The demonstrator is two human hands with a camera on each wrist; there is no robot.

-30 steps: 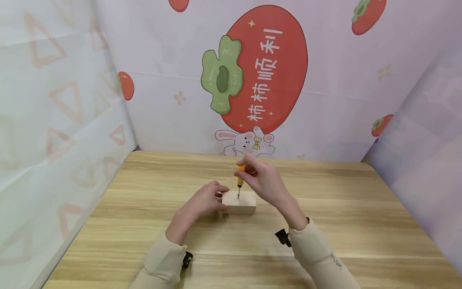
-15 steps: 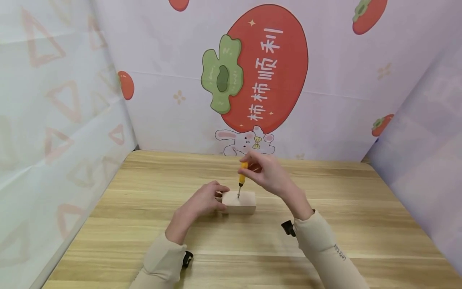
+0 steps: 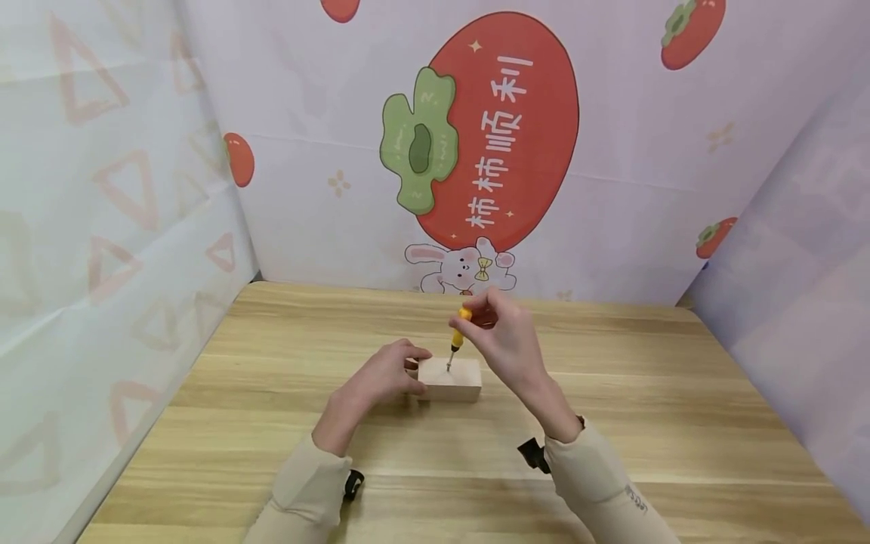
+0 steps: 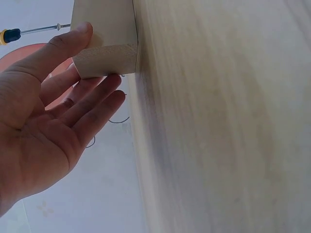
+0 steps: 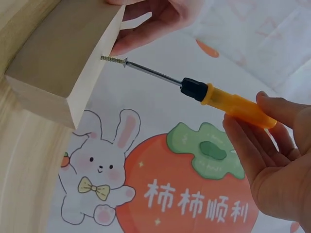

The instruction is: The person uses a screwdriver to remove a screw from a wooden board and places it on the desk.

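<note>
A pale wooden block (image 3: 450, 381) lies on the table, and a screw (image 5: 114, 59) stands in its top face with much of the thread showing. My left hand (image 3: 384, 375) grips the block's left end, thumb on the near side and fingers on the far side. In the left wrist view the thumb (image 4: 73, 41) presses on the block (image 4: 104, 29). My right hand (image 3: 506, 336) pinches the yellow handle of a screwdriver (image 5: 235, 106) between thumb and fingertips. The screwdriver's tip meets the screw head, and its shaft leans slightly to the right in the head view.
The wood-grain table (image 3: 578, 453) stretches around the block on every side. Behind it hangs a cloth backdrop (image 3: 306, 227) printed with a persimmon and a rabbit. Further cloth walls close off the left and right. Black straps (image 3: 535, 455) show at the sleeves.
My right hand and forearm swing out to the right and then partly back, and the screwdriver leans further right than before. The left hand and block stay in place.
</note>
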